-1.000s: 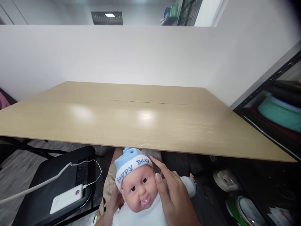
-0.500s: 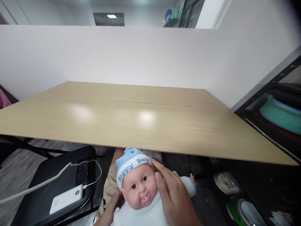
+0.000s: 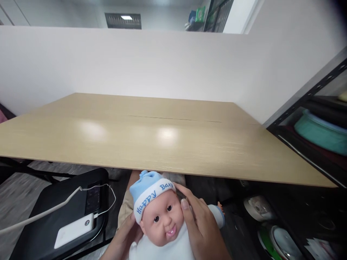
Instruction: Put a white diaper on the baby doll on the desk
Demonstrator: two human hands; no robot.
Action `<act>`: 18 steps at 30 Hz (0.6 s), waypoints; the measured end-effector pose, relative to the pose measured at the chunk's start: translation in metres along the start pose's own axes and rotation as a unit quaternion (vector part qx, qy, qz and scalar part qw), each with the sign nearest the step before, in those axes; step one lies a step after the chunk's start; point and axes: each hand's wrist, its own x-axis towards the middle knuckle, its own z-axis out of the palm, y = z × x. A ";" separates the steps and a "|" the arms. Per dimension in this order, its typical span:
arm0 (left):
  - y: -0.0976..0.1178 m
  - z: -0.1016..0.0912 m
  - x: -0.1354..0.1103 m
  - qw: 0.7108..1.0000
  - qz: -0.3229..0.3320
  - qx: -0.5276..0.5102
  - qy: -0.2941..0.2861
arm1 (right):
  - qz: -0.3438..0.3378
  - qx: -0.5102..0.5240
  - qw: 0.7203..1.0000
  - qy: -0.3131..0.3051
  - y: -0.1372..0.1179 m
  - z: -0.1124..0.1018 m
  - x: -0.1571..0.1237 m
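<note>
A baby doll (image 3: 162, 218) in a white outfit lies face up over my lap at the near edge of the table. Its blue and white knit hat (image 3: 150, 191) reads "Happy Baby". My right hand (image 3: 199, 220) lies along the side of the doll's head, thumb on the cheek and fingers reaching to the hat's edge. On the other side, my left hand (image 3: 128, 231) cups the head from beside and behind, with most of its fingers hidden. One doll arm sticks out beyond my right hand.
A wooden table (image 3: 135, 141) stretches ahead to a white partition (image 3: 135, 61). At left, a black stool (image 3: 43, 209) carries a white power bank (image 3: 74, 230), a cable and a dark phone (image 3: 93, 199). A black shelf rack (image 3: 306, 97) with a teal basin (image 3: 322, 131) stands at right.
My left hand has moved up along the doll's head to the hat's edge. The head has tilted slightly and its face has shifted a little down and right.
</note>
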 end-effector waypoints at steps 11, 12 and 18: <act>0.008 -0.003 0.001 0.980 0.101 0.121 0.119 | -0.018 -0.017 0.999 -0.043 0.007 -0.002 -0.001; 0.012 0.003 0.001 0.968 0.167 0.139 0.125 | -0.018 -0.019 0.999 -0.043 0.007 -0.002 -0.001; 0.040 0.067 -0.028 0.841 0.430 0.313 0.097 | -0.009 -0.014 0.998 -0.057 0.007 0.000 0.000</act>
